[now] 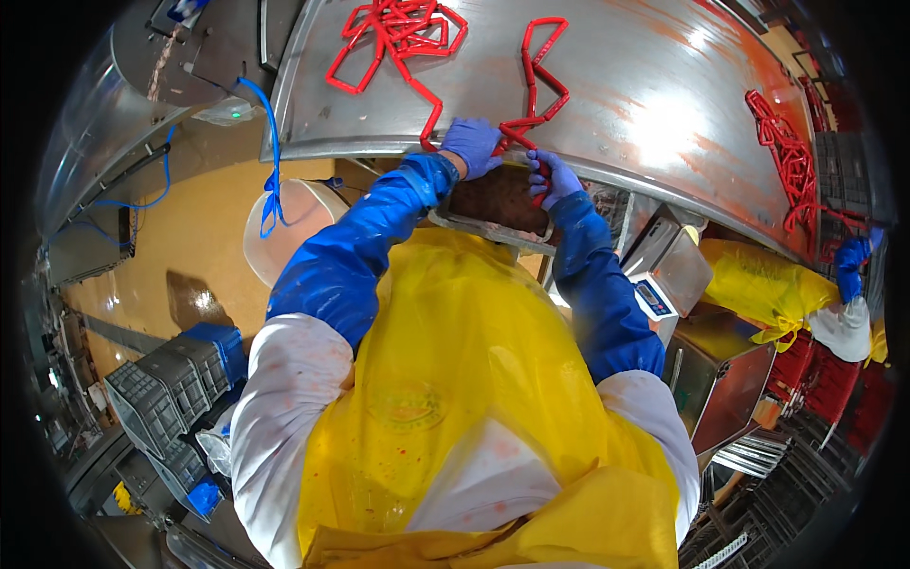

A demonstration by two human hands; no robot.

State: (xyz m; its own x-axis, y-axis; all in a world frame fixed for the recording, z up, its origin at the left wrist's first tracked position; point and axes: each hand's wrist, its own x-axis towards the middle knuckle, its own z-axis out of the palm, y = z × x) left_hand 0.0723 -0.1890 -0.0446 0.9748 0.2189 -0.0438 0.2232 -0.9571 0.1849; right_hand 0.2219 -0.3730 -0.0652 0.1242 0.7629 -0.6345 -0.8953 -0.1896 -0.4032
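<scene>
A string of red sausages (pixel 547 85) zigzags over the steel table (pixel 332 123) and comes down to its near edge. My left hand (pixel 471 147), in a purple glove, is closed around links of it at that edge, with red showing on both sides of the fingers. Just to the right and a little nearer, my right hand (pixel 556 177) grips a red link that points downward. Below and between the hands sits a metal tray (pixel 542 234) with a brownish-red inside. At the far left of the table lies a tangled heap of linked sausages (pixel 403 33).
Another sausage heap (pixel 785 156) lies on the table's right, near a co-worker's blue sleeve (pixel 850 266). A scale (pixel 654 297) stands by my right forearm. To my left are a white bin (pixel 261 237), grey crates (pixel 171 389) and a hanging blue strap (pixel 275 142).
</scene>
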